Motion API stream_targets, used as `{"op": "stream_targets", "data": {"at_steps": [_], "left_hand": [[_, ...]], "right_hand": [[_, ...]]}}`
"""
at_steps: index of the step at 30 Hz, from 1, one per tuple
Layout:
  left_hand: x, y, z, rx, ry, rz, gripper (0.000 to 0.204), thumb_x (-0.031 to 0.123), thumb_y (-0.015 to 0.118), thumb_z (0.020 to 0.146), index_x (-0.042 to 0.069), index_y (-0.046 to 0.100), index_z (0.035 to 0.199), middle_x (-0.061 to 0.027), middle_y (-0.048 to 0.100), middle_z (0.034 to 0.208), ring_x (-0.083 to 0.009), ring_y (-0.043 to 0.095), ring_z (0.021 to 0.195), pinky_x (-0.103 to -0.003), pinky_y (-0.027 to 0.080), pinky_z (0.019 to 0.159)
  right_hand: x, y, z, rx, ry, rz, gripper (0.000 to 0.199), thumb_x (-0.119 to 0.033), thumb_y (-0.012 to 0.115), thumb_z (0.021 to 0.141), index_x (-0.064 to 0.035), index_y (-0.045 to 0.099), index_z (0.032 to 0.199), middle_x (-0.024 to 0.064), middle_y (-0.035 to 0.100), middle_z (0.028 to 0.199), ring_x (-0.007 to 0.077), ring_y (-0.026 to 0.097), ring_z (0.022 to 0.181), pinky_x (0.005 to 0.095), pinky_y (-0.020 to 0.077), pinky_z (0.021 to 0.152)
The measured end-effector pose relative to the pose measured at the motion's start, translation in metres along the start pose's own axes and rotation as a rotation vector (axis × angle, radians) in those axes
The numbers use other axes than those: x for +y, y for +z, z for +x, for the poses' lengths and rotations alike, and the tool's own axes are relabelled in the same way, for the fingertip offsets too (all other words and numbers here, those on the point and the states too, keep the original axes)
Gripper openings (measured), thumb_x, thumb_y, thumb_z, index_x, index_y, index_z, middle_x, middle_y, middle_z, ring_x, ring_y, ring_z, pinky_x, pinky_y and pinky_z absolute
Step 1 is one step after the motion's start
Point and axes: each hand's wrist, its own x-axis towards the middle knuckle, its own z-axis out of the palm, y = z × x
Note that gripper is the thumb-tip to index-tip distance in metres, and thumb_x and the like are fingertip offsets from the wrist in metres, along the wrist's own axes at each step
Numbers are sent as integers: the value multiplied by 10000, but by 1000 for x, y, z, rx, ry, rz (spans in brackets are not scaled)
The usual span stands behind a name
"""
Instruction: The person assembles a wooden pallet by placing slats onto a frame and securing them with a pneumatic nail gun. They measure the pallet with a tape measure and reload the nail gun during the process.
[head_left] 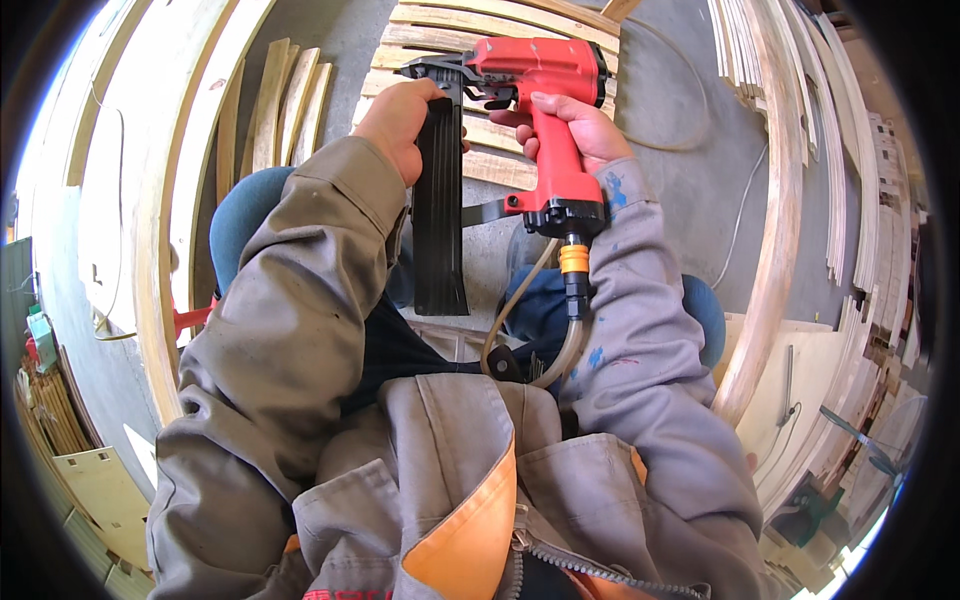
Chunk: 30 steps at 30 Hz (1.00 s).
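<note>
A red pneumatic nail gun lies sideways across both my hands, its nose pointing left. My right hand wraps round the red grip, with the thumb over its top and fingers beside the trigger. At the nose end my left hand is closed round the upper part of the long black magazine, some fingertips showing on its far side. An orange and black air coupling joins the grip's base to a pale hose that loops near my lap.
Under and beyond the nail gun is a slatted wooden pallet on the grey floor. Loose boards stand at the left. A long timber runs down the right, with stacked wood strips past it. An air hose curls on the floor.
</note>
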Motion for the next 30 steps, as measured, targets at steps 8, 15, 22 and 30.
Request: {"op": "stream_targets", "data": {"at_steps": [8, 15, 22, 30], "left_hand": [[1, -1, 1, -23, 9, -8, 274, 180, 539, 903, -86, 600, 923, -208, 631, 791, -312, 644, 672, -423, 566, 653], [3, 18, -24, 14, 175, -36, 250, 212, 565, 911, -32, 617, 917, -164, 641, 789, -270, 636, 649, -400, 549, 626], [29, 40, -60, -239, 691, -81, 197, 83, 513, 839, -18, 629, 963, -102, 645, 797, -190, 628, 667, -319, 529, 643], [17, 30, -45, -159, 585, -22, 222, 104, 499, 840, -19, 616, 983, -129, 646, 787, -217, 634, 655, -342, 531, 635]], "right_hand": [[0, 4, -6, 38, -13, -21, 314, -174, 594, 958, 27, 551, 1195, 213, 686, 1099, 185, 649, 757, 298, 587, 630], [-5, 19, -25, 168, -248, -270, 281, -208, 682, 895, -1, 612, 1072, 158, 690, 816, 209, 640, 615, 336, 562, 597], [-28, 61, -70, -51, -756, -447, 229, -118, 650, 872, 32, 602, 1039, 115, 650, 722, 196, 620, 600, 330, 522, 572], [-17, 59, -62, 32, -689, -375, 205, -116, 650, 865, 24, 602, 1006, 129, 639, 718, 202, 617, 588, 337, 513, 529]]}}
